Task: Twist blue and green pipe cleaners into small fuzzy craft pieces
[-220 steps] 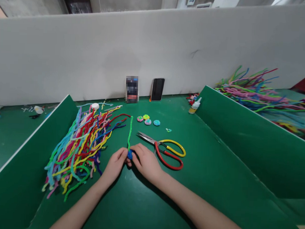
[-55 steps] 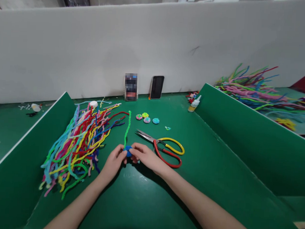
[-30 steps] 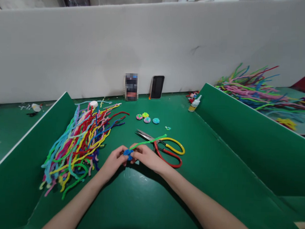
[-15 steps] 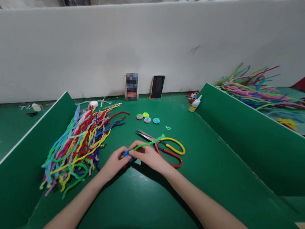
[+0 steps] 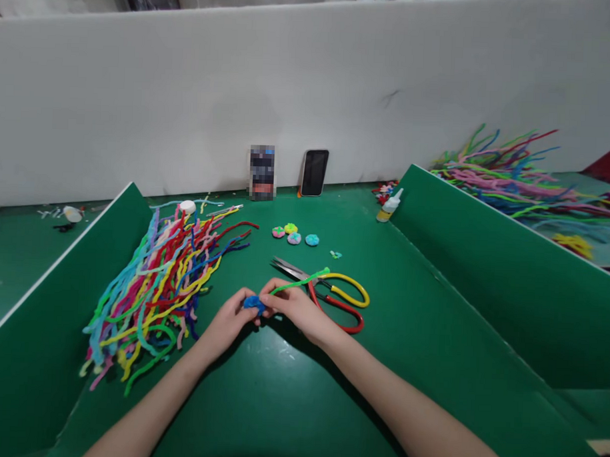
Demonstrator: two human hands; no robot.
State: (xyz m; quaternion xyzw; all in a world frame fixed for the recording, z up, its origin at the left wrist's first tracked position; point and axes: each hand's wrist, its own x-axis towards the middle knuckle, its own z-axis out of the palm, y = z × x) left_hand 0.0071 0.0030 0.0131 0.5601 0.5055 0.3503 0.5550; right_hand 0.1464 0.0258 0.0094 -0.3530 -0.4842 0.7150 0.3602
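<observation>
Between the fingers of my left hand (image 5: 233,314) is a small blue fuzzy pipe-cleaner piece (image 5: 254,304), rounded in shape. My right hand (image 5: 291,308) pinches a green pipe cleaner (image 5: 300,282) against the right edge of that blue piece, and its free end sticks out to the upper right. Whether the green one is joined to the blue is hidden by the fingers. Just beyond my right hand lie scissors (image 5: 327,292) with one yellow and one red handle, blades pointing left. Several small finished-looking fuzzy discs (image 5: 294,239) sit farther back, near a scrap of green and white bits (image 5: 336,255).
A heap of multicoloured pipe cleaners (image 5: 157,283) lies to the left, beside a green divider (image 5: 73,274). Another divider (image 5: 484,261) stands on the right, with a glue bottle (image 5: 390,206) by it. Two phones, one dark-screened (image 5: 315,173), lean on the back wall (image 5: 199,105).
The blue piece is turned and shows more of its face between my fingers. My right fingers have shifted slightly up and along the green pipe cleaner's lower end.
</observation>
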